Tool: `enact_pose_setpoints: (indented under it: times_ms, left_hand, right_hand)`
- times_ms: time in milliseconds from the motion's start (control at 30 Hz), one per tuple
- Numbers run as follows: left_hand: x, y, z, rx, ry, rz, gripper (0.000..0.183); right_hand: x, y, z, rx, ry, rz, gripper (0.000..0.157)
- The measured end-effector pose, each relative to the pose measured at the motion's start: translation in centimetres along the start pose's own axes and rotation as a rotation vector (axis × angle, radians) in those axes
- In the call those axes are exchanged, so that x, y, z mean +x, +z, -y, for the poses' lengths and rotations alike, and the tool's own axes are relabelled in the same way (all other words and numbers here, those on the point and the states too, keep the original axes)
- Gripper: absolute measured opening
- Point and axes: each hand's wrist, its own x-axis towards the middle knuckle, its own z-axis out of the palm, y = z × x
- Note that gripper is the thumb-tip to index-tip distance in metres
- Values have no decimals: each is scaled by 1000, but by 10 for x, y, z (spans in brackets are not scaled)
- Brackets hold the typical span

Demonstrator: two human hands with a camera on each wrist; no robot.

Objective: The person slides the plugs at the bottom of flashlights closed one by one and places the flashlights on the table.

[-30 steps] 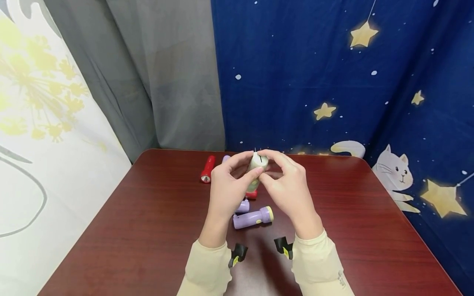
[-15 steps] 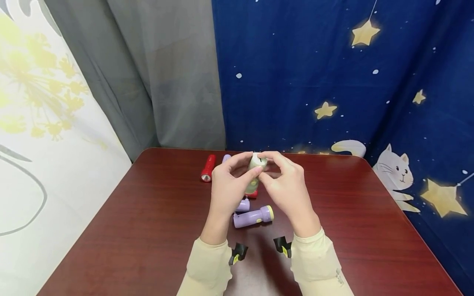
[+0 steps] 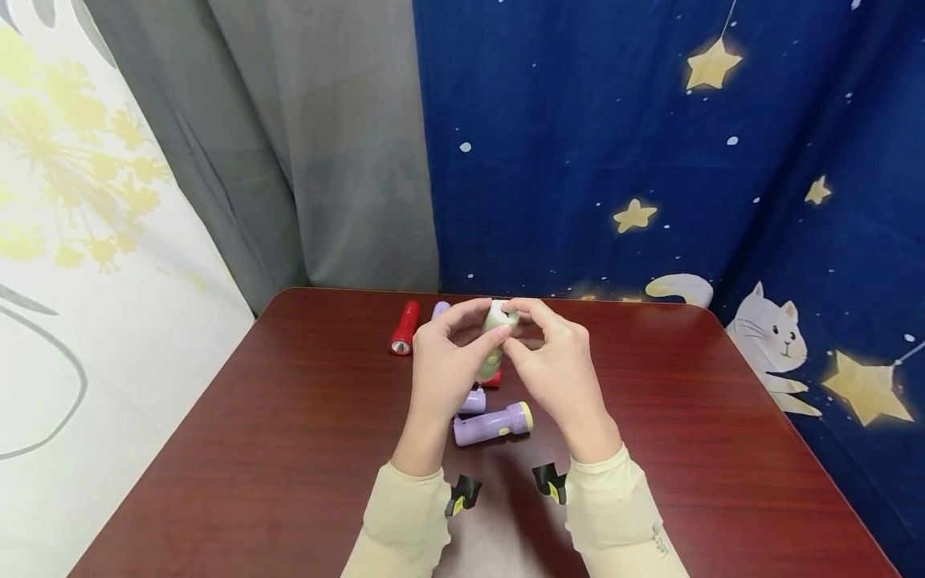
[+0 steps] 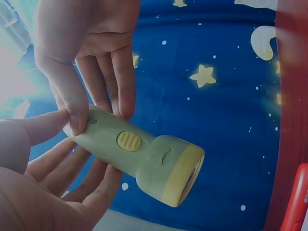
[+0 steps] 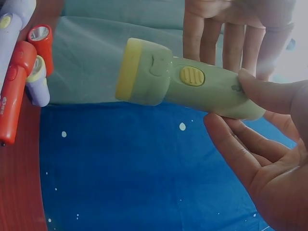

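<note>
A pale green flashlight (image 3: 490, 369) with a yellow head rim is held up over the table, tail up and lens down in the head view. My left hand (image 3: 446, 365) pinches its tail end from the left, thumb toward me. From the right, my right hand (image 3: 564, 361) grips the same end, both thumbs nearly meeting. A dark opening shows in the white tail face beside the right index finger. In the left wrist view, the flashlight (image 4: 103, 137) shows its ribbed yellow switch (image 4: 129, 141). The right wrist view shows the same flashlight (image 5: 211, 89) with fingers round its tail.
Below the hands, a purple flashlight (image 3: 494, 426) lies on the dark red table (image 3: 275, 449), with another purple one (image 3: 473, 401) partly hidden behind it. Farther back lie a red flashlight (image 3: 405, 327) and the end of a purple one (image 3: 442, 308). Another red piece (image 3: 495, 380) shows behind the held flashlight.
Thin pins stuck up from the held flashlight's tail a second ago; they shortened and no longer show. Both hands have shifted very slightly, keeping their grip.
</note>
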Motion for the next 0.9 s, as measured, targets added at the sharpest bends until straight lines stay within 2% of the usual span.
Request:
enact_pose_setpoints:
  times_ms: [200, 467, 900]
  left_hand:
    - [13, -1, 6, 71, 27, 10, 34]
    - [31, -1, 18, 139, 14, 63, 37]
    - [32, 0, 21, 120, 30, 73, 35]
  right_hand:
    - [7, 6, -9, -4, -28, 13, 33]
    - [17, 10, -27, -76, -49, 73, 33]
    - [20, 7, -27, -117, -81, 81, 31]
